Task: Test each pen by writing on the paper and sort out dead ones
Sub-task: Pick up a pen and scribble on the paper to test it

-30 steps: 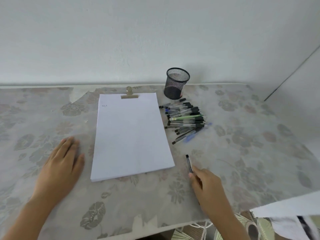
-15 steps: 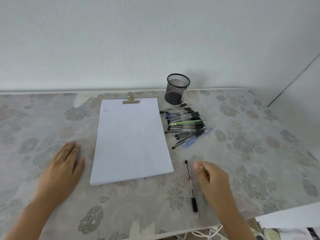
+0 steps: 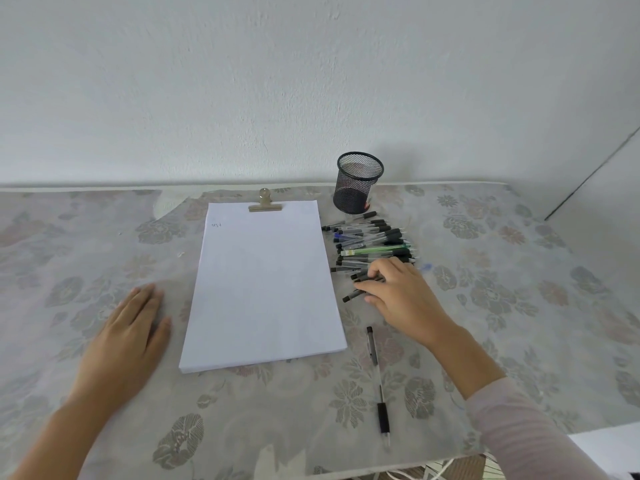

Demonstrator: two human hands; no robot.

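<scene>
Head view: R hand (image 3: pixel 398 292) is over the lower end of the pen pile (image 3: pixel 370 244), right of frame centre. Its fingers are bent down onto the barrels and the thumb is beside a black-capped pen sticking out lower left of the pile. It touches pens for sure, but can't tell if one is actually pinched. L hand (image 3: pixel 128 337) lies flat on the table (image 3: pixel 519 306) at lower left, palm down, fingers straight & together, holding nothing, just beside the paper stack (image 3: pixel 263 282) w/o touching it.

The paper sits mid-frame, held at its top by a brass clip (image 3: pixel 265 202), w/ a small scribble (image 3: pixel 216 224) in its upper left corner. The mesh cup (image 3: pixel 358 183) stands upright above the pile, near the wall.

One lone pen (image 3: pixel 377 379) lies apart, lower centre-right, between the paper's lower right corner and the R forearm, its tip pointing to the table's near edge & close to it.

Open cloth lies right of the pile out to the table's right edge, and at far left.
</scene>
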